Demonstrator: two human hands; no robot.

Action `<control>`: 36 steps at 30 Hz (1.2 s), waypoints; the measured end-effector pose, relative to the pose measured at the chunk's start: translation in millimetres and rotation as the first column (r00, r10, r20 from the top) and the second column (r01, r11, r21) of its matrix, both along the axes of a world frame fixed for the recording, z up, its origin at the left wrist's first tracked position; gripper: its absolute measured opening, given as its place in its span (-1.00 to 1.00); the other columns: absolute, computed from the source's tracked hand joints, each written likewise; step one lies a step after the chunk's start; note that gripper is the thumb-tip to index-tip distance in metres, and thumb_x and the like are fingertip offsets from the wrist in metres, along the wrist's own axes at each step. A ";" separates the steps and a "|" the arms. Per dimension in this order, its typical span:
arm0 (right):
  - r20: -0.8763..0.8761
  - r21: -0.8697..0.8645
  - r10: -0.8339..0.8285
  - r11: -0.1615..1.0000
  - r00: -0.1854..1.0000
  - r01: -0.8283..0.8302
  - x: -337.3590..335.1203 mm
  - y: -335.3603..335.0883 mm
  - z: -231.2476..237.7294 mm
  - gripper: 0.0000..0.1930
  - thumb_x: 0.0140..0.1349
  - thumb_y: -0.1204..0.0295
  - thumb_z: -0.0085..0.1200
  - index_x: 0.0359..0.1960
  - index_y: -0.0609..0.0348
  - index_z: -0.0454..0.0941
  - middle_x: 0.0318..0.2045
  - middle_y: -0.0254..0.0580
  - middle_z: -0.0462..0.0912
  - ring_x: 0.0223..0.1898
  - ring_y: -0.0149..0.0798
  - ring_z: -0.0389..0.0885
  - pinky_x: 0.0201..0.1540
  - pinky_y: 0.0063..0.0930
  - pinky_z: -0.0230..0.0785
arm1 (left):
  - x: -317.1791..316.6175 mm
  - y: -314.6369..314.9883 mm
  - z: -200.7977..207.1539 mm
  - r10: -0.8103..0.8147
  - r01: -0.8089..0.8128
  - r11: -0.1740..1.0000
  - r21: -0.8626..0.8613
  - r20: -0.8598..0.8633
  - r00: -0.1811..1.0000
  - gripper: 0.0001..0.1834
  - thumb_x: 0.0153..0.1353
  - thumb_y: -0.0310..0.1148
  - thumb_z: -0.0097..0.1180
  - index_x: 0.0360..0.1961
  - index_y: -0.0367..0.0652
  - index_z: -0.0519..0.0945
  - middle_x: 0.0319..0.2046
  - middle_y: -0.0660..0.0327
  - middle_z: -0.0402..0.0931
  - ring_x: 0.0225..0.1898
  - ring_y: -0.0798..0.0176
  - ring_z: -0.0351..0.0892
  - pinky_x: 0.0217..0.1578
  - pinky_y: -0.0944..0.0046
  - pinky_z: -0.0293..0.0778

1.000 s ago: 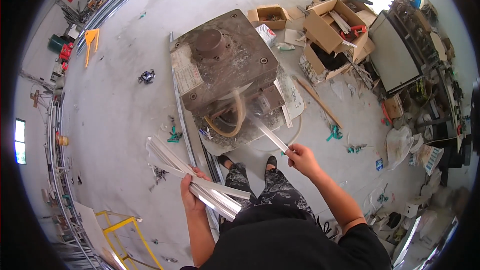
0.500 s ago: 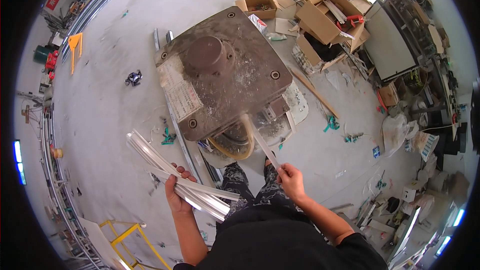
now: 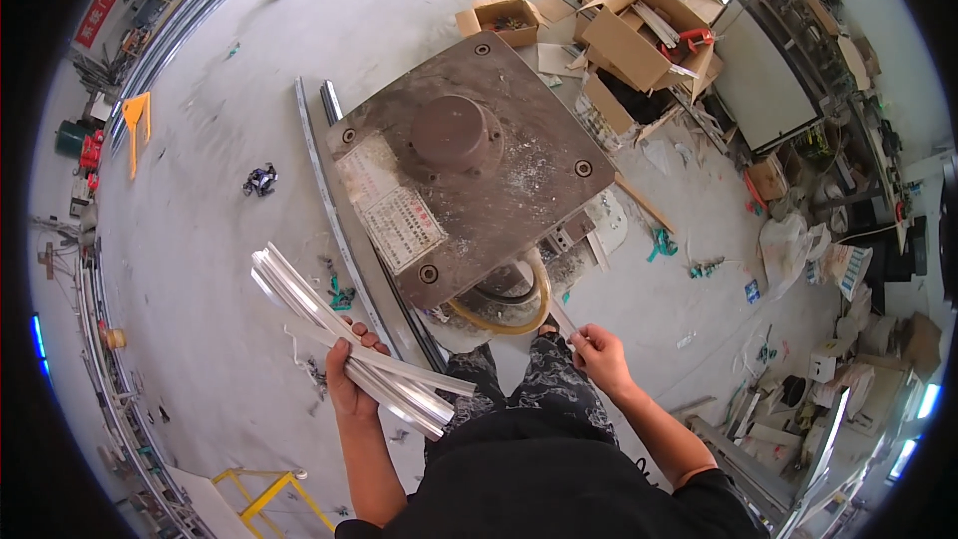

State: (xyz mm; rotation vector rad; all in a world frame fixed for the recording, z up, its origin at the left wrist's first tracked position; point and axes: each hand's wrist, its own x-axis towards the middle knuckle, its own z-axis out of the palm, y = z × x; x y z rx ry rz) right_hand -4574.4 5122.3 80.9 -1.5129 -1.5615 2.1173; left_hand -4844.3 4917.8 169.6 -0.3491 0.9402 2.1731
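My left hand (image 3: 355, 371) is closed around a bundle of silvery aluminium profiles (image 3: 317, 311), which slants from upper left down to my lap; one lighter length lies across the top. My right hand (image 3: 602, 357) pinches the near end of a narrow, pale metal strip (image 3: 564, 318). The strip points up and left at the front of a brown machine (image 3: 529, 160) with a square top plate and a round knob. Its far end disappears behind a yellowish hose loop (image 3: 499, 325) under the plate's front edge.
Long metal profiles (image 3: 321, 165) lie on the floor along the machine's left side. Cardboard boxes (image 3: 639, 45) stand at the far right, near cluttered shelving (image 3: 833, 60). A yellow frame (image 3: 264, 499) is at lower left; green scraps (image 3: 662, 245) dot the floor.
The view has shifted, and the machine sits lower and farther right in it. My right hand is closer to the machine, with less of the strip showing. My left hand keeps its bundle.
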 end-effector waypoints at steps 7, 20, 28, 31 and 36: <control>-0.019 -0.038 0.083 0.996 0.996 -0.084 -5.0 3.4 4.2 -0.81 0.28 0.38 -0.06 -0.38 0.27 0.43 -0.69 -0.33 0.46 -0.66 -0.51 0.39 -0.58 -0.60 0.22 | 37.5 4.7 -6.3 0.029 -0.030 0.999 0.025 0.037 0.999 -0.57 0.06 -0.43 0.11 -0.01 -0.17 0.33 -0.24 0.19 0.38 -0.25 0.27 0.44 -0.14 0.22 0.48; -0.056 0.334 0.353 0.888 0.934 -0.316 -17.4 31.1 -26.5 -0.77 0.15 0.31 0.02 -0.42 0.29 0.49 -0.53 -0.07 0.55 -0.55 -0.16 0.53 -0.40 -0.32 0.38 | 120.5 0.9 -1.7 0.105 -0.105 0.994 -0.020 -0.016 0.994 -0.60 0.08 -0.41 0.10 -0.03 -0.15 0.34 -0.23 0.19 0.38 -0.24 0.26 0.45 -0.15 0.15 0.49; 0.101 0.352 0.426 0.830 0.899 -0.433 -36.1 51.3 -24.6 -0.71 0.03 0.22 0.11 -0.37 0.20 0.61 -0.51 -0.03 0.61 -0.43 -0.08 0.59 -0.32 -0.31 0.39 | 121.3 -13.8 -1.7 0.098 -0.098 0.995 -0.022 -0.017 0.995 -0.59 0.08 -0.40 0.11 -0.02 -0.15 0.33 -0.24 0.20 0.38 -0.24 0.27 0.44 -0.15 0.16 0.50; 0.084 0.308 0.471 0.826 0.878 -0.472 -36.4 57.9 -16.5 -0.71 0.04 0.21 0.11 -0.38 0.20 0.62 -0.54 -0.07 0.60 -0.48 -0.17 0.57 -0.34 -0.36 0.38 | 118.2 -19.8 -2.5 0.096 -0.097 0.994 -0.050 -0.022 0.995 -0.58 0.07 -0.39 0.12 -0.03 -0.15 0.33 -0.24 0.19 0.38 -0.24 0.26 0.44 -0.17 0.17 0.51; 0.203 0.325 0.512 0.769 0.834 -0.551 -35.3 56.0 -7.3 -0.71 0.05 0.22 0.14 -0.41 0.24 0.61 -0.58 -0.06 0.58 -0.52 -0.19 0.54 -0.38 -0.37 0.36 | 110.5 -42.0 -10.5 0.072 -0.071 0.997 -0.029 0.032 0.997 -0.58 0.08 -0.36 0.11 -0.03 -0.16 0.33 -0.24 0.18 0.38 -0.24 0.25 0.44 -0.18 0.17 0.51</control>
